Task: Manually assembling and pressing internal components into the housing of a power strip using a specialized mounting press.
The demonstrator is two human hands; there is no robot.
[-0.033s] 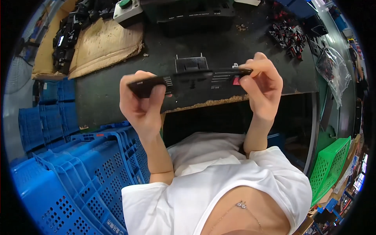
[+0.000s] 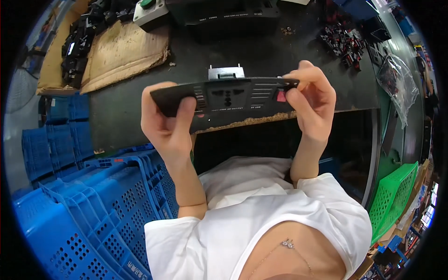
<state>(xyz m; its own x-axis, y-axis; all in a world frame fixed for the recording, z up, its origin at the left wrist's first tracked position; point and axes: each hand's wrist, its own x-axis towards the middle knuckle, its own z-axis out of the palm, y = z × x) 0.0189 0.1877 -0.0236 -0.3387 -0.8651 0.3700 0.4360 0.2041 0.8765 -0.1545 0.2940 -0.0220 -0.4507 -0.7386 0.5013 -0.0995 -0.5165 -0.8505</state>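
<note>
Between both hands, raised above the near edge of the workbench, is a black socket panel (image 2: 227, 98). Its face carries a dark socket with holes, rows of vent slots and a small pinkish-red part (image 2: 281, 96) near its right end. Behind the panel a silvery block (image 2: 226, 72) with two upright pins sticks out. My left hand (image 2: 170, 119) pinches the left end, thumb on the face and fingers behind. At the other end, my right hand (image 2: 311, 100) grips the corner between thumb and fingers.
A dark workbench (image 2: 135, 112) has a rough, chipped front edge. On it lie cardboard (image 2: 126, 56), a heap of small black and red parts (image 2: 343, 44) and a dark housing (image 2: 228, 21). Blue crates (image 2: 102, 205) stand at the left, a green basket (image 2: 394, 200) at the right.
The socket panel has tilted, so its face with the socket and slots shows more fully. The block behind it now looks brighter. Both hands keep their hold with little shift.
</note>
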